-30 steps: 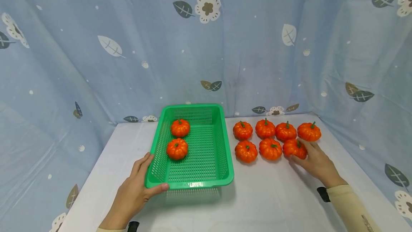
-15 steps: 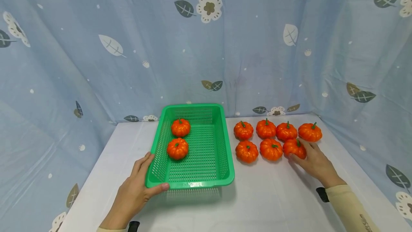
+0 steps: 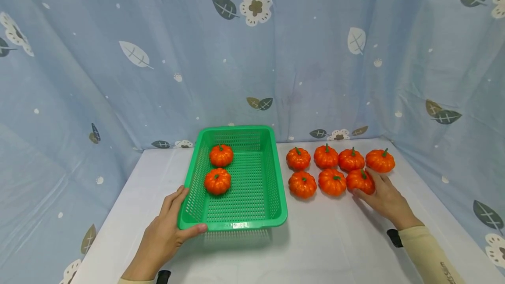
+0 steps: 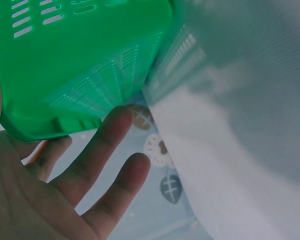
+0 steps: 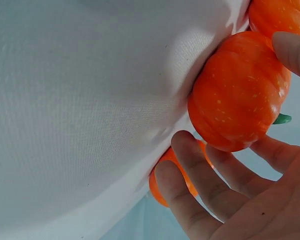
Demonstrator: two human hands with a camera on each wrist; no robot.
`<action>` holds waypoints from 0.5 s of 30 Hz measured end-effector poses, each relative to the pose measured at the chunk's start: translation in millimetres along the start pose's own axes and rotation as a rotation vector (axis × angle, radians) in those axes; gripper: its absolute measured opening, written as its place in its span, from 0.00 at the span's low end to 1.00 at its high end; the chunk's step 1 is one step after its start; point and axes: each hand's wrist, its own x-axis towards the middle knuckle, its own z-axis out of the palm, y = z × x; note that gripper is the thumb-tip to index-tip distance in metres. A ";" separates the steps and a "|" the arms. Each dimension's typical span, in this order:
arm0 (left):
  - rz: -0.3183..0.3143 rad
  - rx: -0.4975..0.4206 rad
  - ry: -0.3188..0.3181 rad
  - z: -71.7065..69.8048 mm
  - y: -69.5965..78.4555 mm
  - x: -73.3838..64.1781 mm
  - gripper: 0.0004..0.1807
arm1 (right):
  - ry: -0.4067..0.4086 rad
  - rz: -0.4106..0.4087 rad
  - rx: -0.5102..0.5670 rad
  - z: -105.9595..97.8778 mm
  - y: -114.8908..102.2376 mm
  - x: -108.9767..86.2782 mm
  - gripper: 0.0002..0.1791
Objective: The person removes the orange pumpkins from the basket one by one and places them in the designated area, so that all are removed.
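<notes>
My left hand (image 3: pixel 163 233) grips the near left corner of a green plastic basket (image 3: pixel 279 179), thumb over the front rim and fingers along the left side. In the left wrist view, some fingers (image 4: pixel 97 150) spread below the rim. Two orange toy pumpkins (image 3: pixel 221 156) sit one behind the other in the basket's left half. On the right, my right hand (image 3: pixel 388 200) holds the rightmost front-row pumpkin (image 3: pixel 358 182) between thumb and fingers. The right wrist view shows that pumpkin (image 5: pixel 240 92) low at the white cloth, its green stem partly hidden, with the other fingers loosely spread.
Several more pumpkins (image 3: pixel 332 182) stand in two rows right of the basket, close to the held one. One pumpkin (image 3: pixel 380 161) sits just behind my right fingers. A blue patterned curtain (image 3: pixel 252 56) hangs behind the white-covered table (image 3: pixel 315 249).
The pumpkin in my right hand has tipped slightly, its stem shifting a little left. My left hand and the basket stay in place.
</notes>
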 end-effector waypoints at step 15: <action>-0.006 -0.009 -0.007 -0.4 0.4 0.4 0.59 | 0.296 -0.215 0.074 -18.8 -61.8 -12.1 0.40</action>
